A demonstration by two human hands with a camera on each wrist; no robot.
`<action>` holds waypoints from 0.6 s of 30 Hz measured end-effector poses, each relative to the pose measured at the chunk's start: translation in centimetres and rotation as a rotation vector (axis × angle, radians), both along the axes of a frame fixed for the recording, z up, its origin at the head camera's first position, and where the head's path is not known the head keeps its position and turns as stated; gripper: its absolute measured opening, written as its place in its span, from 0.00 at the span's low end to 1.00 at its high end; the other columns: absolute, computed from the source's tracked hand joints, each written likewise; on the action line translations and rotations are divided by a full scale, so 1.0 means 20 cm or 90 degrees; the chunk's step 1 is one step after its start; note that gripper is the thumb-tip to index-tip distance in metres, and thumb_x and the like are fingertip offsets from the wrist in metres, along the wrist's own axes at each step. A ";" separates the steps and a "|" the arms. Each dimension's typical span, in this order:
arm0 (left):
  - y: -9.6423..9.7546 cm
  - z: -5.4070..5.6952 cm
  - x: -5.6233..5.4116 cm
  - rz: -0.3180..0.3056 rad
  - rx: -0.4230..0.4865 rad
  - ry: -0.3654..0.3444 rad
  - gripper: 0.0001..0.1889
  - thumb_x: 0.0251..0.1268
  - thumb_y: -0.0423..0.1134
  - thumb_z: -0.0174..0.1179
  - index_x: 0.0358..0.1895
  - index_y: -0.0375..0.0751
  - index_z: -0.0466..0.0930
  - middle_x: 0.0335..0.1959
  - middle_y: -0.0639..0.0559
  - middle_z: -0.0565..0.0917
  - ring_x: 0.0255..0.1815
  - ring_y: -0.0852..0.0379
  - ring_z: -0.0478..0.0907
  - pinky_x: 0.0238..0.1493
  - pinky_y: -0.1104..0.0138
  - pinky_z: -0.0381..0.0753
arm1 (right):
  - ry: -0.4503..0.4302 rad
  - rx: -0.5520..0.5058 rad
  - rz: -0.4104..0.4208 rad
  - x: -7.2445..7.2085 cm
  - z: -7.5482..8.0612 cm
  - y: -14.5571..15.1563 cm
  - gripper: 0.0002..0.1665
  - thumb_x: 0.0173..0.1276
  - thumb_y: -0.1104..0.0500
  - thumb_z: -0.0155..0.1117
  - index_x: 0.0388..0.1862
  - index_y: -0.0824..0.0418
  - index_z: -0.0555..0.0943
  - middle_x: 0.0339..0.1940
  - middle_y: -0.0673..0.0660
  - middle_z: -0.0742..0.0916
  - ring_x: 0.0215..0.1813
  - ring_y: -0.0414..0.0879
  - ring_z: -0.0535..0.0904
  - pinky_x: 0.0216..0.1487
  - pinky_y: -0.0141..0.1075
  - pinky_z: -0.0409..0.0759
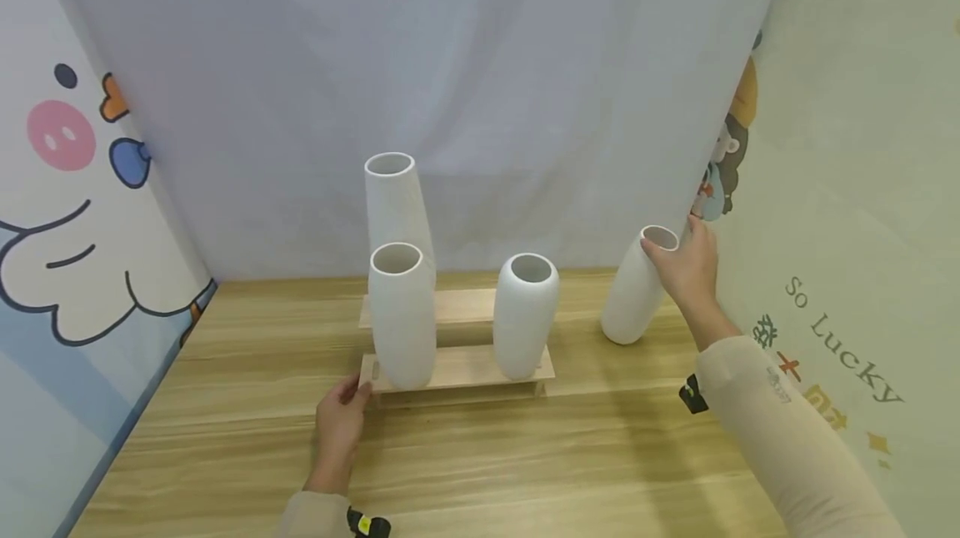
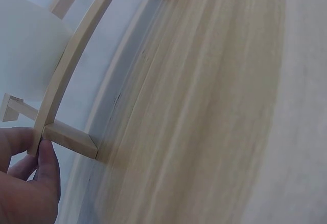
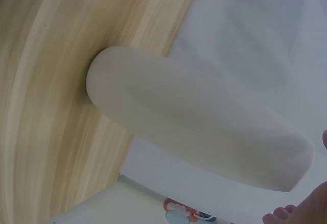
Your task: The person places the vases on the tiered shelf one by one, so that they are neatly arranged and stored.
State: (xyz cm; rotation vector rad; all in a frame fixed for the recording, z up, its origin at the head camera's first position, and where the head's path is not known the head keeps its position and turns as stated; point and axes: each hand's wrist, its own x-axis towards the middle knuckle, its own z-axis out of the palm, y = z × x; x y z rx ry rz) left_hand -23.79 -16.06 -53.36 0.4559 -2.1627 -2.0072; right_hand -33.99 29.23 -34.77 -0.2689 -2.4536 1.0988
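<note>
My left hand [image 1: 341, 421] pinches the front left corner of a two-step wooden stand [image 1: 465, 367]; in the left wrist view, thumb and fingers meet on the board's end [image 2: 38, 137]. Two white vases, one left [image 1: 403, 321] and one right [image 1: 527, 317], occupy the lower step. Behind the left one rises a taller white vase [image 1: 397, 204], its base hidden. Farther right, another white vase [image 1: 633, 296] has its base on the table. At its rim is my right hand [image 1: 690, 267], thumb and fingers spread; the right wrist view shows a gap between fingers [image 3: 281, 214] and vase.
The wood-grain table [image 1: 247, 404] reaches back to a pale grey curtain [image 1: 480, 87]. A cartoon-printed panel [image 1: 67, 229] borders the left side. Close to my right arm hangs a pale green sheet [image 1: 847, 229] with lettering.
</note>
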 end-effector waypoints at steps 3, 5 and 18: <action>0.00 0.00 0.00 0.002 -0.005 -0.002 0.21 0.75 0.33 0.52 0.65 0.25 0.68 0.59 0.30 0.73 0.56 0.44 0.72 0.43 0.80 0.71 | 0.033 -0.015 -0.018 0.00 -0.05 -0.01 0.49 0.64 0.52 0.69 0.76 0.66 0.55 0.70 0.71 0.65 0.69 0.64 0.59 0.67 0.56 0.60; 0.00 0.00 0.00 0.003 -0.004 0.001 0.21 0.75 0.33 0.52 0.65 0.24 0.68 0.59 0.30 0.74 0.56 0.43 0.72 0.43 0.79 0.71 | 0.046 -0.020 -0.031 0.01 -0.09 -0.02 0.49 0.63 0.53 0.70 0.76 0.64 0.56 0.69 0.70 0.65 0.69 0.63 0.60 0.67 0.55 0.60; -0.01 0.01 0.00 -0.006 -0.006 -0.013 0.21 0.76 0.34 0.51 0.66 0.25 0.67 0.60 0.30 0.73 0.57 0.42 0.72 0.45 0.76 0.72 | 0.055 -0.108 -0.090 0.02 -0.30 -0.08 0.53 0.64 0.52 0.70 0.78 0.64 0.49 0.72 0.69 0.60 0.72 0.61 0.56 0.70 0.52 0.55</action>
